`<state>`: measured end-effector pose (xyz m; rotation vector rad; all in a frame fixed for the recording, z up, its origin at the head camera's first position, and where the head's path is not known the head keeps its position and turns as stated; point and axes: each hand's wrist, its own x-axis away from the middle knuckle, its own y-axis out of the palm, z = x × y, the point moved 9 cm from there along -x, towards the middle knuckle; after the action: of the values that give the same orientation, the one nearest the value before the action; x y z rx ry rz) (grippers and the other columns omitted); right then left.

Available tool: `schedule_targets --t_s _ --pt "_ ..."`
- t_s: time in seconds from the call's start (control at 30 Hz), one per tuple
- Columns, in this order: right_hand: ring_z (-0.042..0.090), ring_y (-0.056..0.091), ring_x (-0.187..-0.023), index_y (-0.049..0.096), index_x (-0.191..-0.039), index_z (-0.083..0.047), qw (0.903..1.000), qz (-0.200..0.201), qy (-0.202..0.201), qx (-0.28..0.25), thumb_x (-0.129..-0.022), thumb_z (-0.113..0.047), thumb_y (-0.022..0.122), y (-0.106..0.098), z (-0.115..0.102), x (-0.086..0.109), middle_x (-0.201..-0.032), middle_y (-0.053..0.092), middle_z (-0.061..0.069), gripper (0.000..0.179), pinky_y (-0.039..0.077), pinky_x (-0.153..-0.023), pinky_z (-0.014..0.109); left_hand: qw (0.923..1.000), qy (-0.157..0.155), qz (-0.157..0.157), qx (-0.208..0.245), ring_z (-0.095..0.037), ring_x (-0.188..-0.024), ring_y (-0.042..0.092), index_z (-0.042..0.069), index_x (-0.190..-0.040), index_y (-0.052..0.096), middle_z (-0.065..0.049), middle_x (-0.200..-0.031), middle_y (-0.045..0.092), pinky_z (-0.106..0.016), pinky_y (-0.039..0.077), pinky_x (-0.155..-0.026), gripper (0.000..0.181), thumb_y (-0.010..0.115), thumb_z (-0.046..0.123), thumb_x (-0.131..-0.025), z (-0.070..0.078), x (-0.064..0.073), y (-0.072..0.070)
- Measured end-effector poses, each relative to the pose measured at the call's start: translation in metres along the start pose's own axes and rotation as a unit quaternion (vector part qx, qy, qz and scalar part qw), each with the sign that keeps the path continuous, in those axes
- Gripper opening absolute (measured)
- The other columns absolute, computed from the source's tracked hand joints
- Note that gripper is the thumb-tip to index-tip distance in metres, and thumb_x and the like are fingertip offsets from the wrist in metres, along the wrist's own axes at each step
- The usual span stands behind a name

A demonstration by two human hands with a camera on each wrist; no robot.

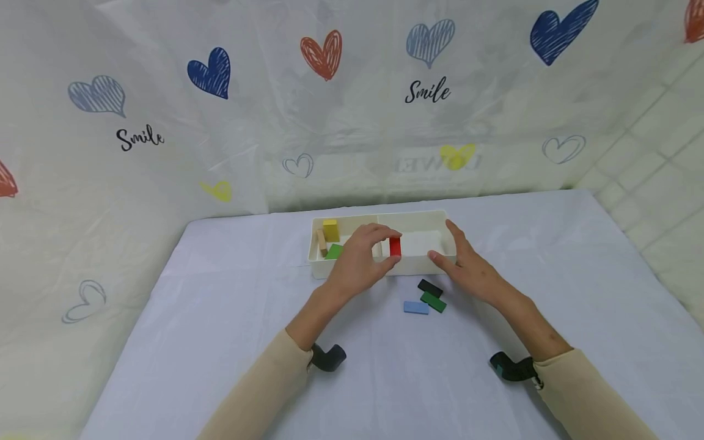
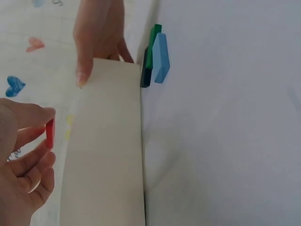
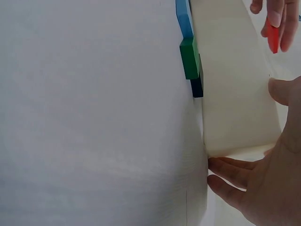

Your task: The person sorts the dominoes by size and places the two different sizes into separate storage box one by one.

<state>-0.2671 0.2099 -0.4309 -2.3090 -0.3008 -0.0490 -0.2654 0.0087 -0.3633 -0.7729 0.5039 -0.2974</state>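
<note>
Thumb and fingers of my left hand [image 1: 360,260] pinch a red block [image 1: 395,246], raised over the long white box [image 1: 407,265]. In the left wrist view the red block [image 2: 50,133] stands edge-on between the fingertips. My right hand [image 1: 470,269] holds the box's right end, its thumb at the front rim and its other fingers around the end wall [image 3: 244,153]. Inside the left compartment are a yellow block [image 1: 330,230], a tan wooden block [image 1: 321,242] and a light green block [image 1: 333,251], partly hidden by my left hand.
In front of the box lie a black block [image 1: 430,288], a dark green block [image 1: 433,302] and a blue block [image 1: 415,307], close together on the white tablecloth [image 1: 231,342]. A divider splits the box. Behind the table hangs a white curtain [image 1: 363,116] printed with hearts.
</note>
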Motion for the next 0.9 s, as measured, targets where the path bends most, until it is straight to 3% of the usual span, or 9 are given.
schedule_targets --t_s 0.13,0.33,0.67,0.9 --pt "0.054 0.021 -0.155 -0.015 -0.166 -0.016 1.0000 0.000 0.002 0.000 -0.105 -0.059 0.048 0.000 0.001 -0.001 -0.174 0.002 0.026 0.098 0.028 -0.116 0.078 0.9993 -0.032 -0.006 -0.018 -0.019 -0.130 0.057 0.019 -0.132 0.070 0.001 -0.137 0.066 -0.036 0.054 -0.108 0.040 0.079 0.027 -0.094 -0.009 -0.007 0.004" --pt "0.053 0.019 -0.156 -0.016 -0.166 -0.016 1.0000 -0.005 0.002 -0.005 -0.105 -0.060 0.048 0.002 0.000 0.000 -0.174 0.000 0.026 0.099 0.027 -0.117 0.077 0.9979 -0.054 -0.012 -0.031 -0.019 -0.130 0.058 0.022 -0.134 0.069 0.002 -0.138 0.067 -0.035 0.054 -0.107 0.041 0.078 0.028 -0.094 -0.016 -0.012 0.007" --pt "0.054 0.019 -0.156 -0.016 -0.166 -0.017 1.0000 -0.002 -0.001 -0.003 -0.105 -0.061 0.047 0.001 0.000 0.001 -0.174 0.000 0.026 0.098 0.026 -0.117 0.077 0.9968 -0.070 -0.017 -0.035 -0.019 -0.131 0.056 0.022 -0.134 0.069 0.002 -0.137 0.067 -0.034 0.055 -0.106 0.041 0.078 0.028 -0.094 -0.022 -0.018 0.012" --pt "0.053 0.016 -0.158 -0.017 -0.166 -0.017 0.9999 -0.002 -0.006 -0.011 -0.105 -0.062 0.047 0.000 0.002 0.001 -0.174 -0.003 0.025 0.099 0.026 -0.118 0.076 0.9971 -0.072 -0.015 -0.021 -0.022 -0.137 0.055 0.019 -0.135 0.068 -0.001 -0.141 0.066 -0.039 0.049 -0.115 0.043 0.078 0.028 -0.095 -0.026 -0.018 0.016"
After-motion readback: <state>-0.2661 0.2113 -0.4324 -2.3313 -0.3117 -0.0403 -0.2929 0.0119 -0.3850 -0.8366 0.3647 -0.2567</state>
